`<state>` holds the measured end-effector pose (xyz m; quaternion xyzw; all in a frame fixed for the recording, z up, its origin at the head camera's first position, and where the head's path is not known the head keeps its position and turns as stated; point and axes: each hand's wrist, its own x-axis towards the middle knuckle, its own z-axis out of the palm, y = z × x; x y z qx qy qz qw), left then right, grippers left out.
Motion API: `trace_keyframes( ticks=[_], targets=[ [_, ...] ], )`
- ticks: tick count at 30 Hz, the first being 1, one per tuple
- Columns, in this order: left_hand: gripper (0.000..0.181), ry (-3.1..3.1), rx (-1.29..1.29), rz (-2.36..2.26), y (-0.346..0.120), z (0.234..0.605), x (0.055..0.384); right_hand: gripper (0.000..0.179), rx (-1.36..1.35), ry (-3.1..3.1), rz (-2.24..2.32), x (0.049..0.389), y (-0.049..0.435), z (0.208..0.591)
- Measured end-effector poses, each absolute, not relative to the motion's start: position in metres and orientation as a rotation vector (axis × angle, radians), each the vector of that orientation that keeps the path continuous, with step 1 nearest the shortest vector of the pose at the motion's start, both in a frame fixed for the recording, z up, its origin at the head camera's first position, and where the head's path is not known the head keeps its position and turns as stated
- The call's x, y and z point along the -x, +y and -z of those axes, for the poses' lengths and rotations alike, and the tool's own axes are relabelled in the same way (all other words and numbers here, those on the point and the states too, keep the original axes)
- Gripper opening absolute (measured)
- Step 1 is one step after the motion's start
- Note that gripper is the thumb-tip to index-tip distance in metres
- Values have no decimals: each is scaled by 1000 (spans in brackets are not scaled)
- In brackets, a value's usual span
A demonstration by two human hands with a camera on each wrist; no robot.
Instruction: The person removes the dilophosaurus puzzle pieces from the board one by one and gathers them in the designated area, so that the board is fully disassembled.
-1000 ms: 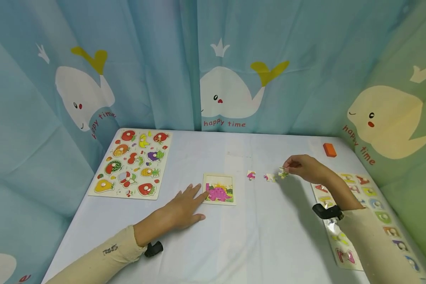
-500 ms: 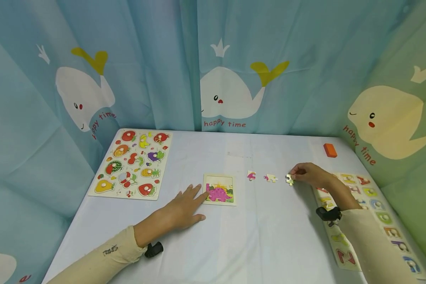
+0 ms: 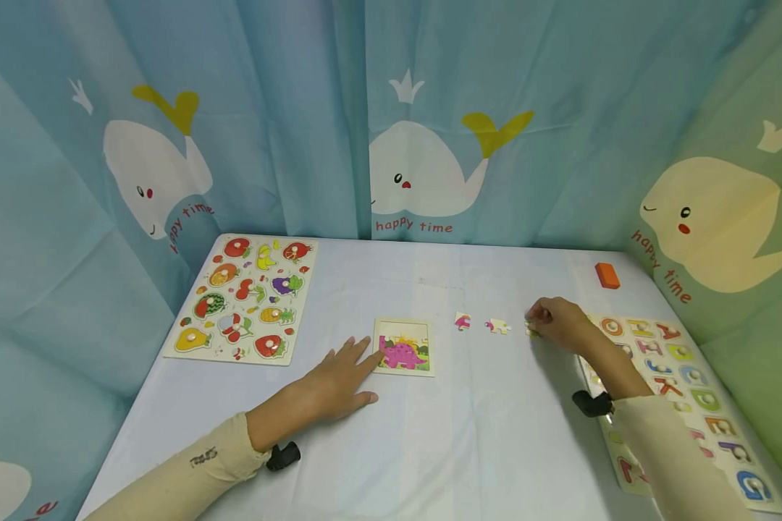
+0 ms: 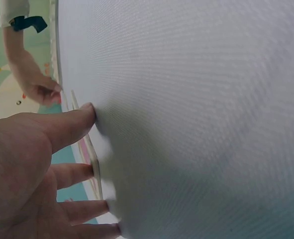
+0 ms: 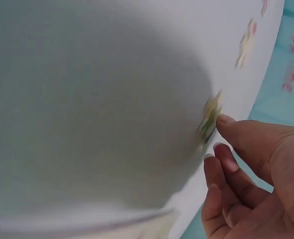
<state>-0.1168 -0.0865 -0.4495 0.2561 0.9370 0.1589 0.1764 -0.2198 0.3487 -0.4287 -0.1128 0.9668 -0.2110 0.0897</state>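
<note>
My left hand [image 3: 336,382] lies spread on the white table, with a fingertip on the left edge of a small square dinosaur puzzle tray [image 3: 402,373]. Part of the picture in that tray is in place, while its upper strip is bare. To the right, my right hand [image 3: 557,324] holds a yellow-green jigsaw piece [image 5: 210,120] at its fingertips, low by the table. The thumb touches the piece; the index finger's contact is hidden. Two other pieces, a pink one [image 3: 462,321] and a pale one [image 3: 497,326], lie between the tray and that hand.
A fruit knob puzzle board [image 3: 241,347] lies at the back left. An alphabet board [image 3: 680,362] sits on the right, partly under the right forearm. Near the back right corner is an orange block [image 3: 607,276]. Whale-print curtains [image 3: 326,130] stand around the table.
My right hand has carried the jigsaw piece slightly right and down, away from the pale piece, and turned it. The left hand stays on the tray's edge.
</note>
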Motion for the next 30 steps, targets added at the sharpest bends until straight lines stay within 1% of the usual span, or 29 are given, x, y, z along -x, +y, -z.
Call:
trace_keyframes(
  ticks=[6, 13, 21, 25, 30],
  targets=[
    [72, 2657, -731, -440, -87, 450, 117, 18, 386, 2879, 719, 217, 309, 426],
    [72, 2657, -723, -438, -86, 449, 116, 16, 536, 2863, 815, 204, 244, 433],
    [72, 2661, -732, -426, -86, 448, 116, 24, 590, 2714, 881, 188, 173, 442],
    [72, 2666, -737, -405, -86, 448, 116, 27, 629, 2673, 907, 184, 152, 445],
    [73, 2666, -741, -397, -86, 449, 117, 28, 645, 2662, 862, 183, 136, 450]
  ],
)
